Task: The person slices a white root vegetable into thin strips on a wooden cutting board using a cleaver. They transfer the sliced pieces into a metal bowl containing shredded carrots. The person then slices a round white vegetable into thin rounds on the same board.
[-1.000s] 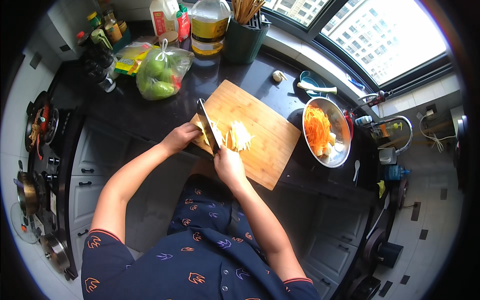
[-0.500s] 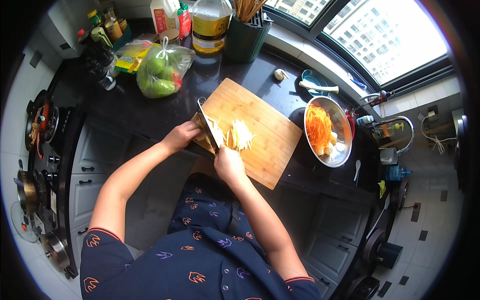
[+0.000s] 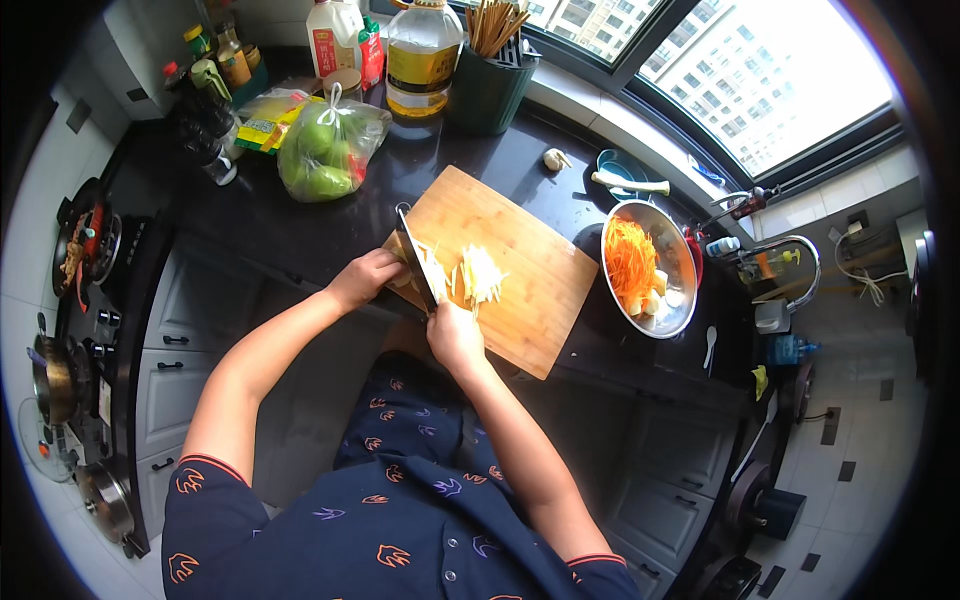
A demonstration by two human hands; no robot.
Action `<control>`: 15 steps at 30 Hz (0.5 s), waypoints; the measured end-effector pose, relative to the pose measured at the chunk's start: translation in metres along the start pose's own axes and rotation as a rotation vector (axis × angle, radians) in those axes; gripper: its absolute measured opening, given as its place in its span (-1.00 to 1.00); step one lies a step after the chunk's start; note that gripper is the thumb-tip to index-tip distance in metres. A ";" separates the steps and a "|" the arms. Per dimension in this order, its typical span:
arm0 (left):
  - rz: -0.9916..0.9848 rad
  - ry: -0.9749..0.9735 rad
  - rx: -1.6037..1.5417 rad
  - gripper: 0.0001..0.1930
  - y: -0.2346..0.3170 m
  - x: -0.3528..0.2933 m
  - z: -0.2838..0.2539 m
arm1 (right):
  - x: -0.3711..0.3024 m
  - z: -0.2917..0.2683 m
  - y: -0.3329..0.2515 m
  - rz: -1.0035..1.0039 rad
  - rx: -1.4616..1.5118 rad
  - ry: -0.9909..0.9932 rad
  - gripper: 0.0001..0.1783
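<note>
My right hand (image 3: 457,335) is closed round the handle of a kitchen knife (image 3: 416,257), whose broad blade stands on edge near the left end of a wooden cutting board (image 3: 535,285). On the far side of that blade, the bent fingers of my left hand (image 3: 362,280) press on a pale vegetable, mostly hidden by the fingers and the knife. Thin pale strips lie right beside the blade. A larger pile of cut pale strips (image 3: 482,275) rests on the middle of the board.
Right of the board stands a steel bowl (image 3: 687,262) with shredded carrot (image 3: 632,262) and pale chunks. A garlic bulb (image 3: 556,159) lies behind. A tied bag of green produce (image 3: 325,165), an oil jug (image 3: 420,65) and a chopstick holder (image 3: 490,95) line the back.
The whole view has shifted slightly. Both hands and the knife keep nearly the same place on the board, and the pile of strips looks the same.
</note>
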State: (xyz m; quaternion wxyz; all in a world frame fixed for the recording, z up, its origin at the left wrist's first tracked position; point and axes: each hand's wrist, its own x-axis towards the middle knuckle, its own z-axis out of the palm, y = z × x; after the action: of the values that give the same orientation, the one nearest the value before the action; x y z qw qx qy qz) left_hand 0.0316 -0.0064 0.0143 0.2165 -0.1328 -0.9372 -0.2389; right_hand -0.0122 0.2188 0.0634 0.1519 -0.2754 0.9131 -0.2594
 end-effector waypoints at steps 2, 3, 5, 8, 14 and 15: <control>-0.009 0.015 0.005 -0.81 0.001 0.003 0.001 | 0.007 0.002 0.010 -0.030 0.050 0.029 -0.79; -0.013 0.020 0.008 -0.81 0.001 0.004 0.000 | 0.011 0.003 0.013 -0.045 0.077 0.043 -0.79; -0.005 0.041 0.014 -0.80 -0.001 0.000 0.007 | 0.015 0.000 0.021 -0.083 0.094 0.069 -0.77; -0.028 0.046 0.029 -0.81 -0.003 -0.004 0.007 | 0.010 -0.011 0.011 -0.049 0.082 0.065 -0.77; -0.040 0.050 0.051 -0.82 0.001 -0.004 0.009 | 0.006 -0.020 0.001 -0.085 0.059 0.021 -0.80; -0.041 0.046 0.050 -0.82 0.000 -0.005 0.009 | 0.006 -0.019 0.000 -0.090 0.060 0.019 -0.81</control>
State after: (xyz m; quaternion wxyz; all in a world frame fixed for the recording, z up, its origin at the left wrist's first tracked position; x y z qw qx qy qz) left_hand 0.0327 -0.0028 0.0051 0.2364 -0.1026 -0.9402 -0.2226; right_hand -0.0247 0.2229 0.0780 0.1395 -0.3091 0.8930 -0.2960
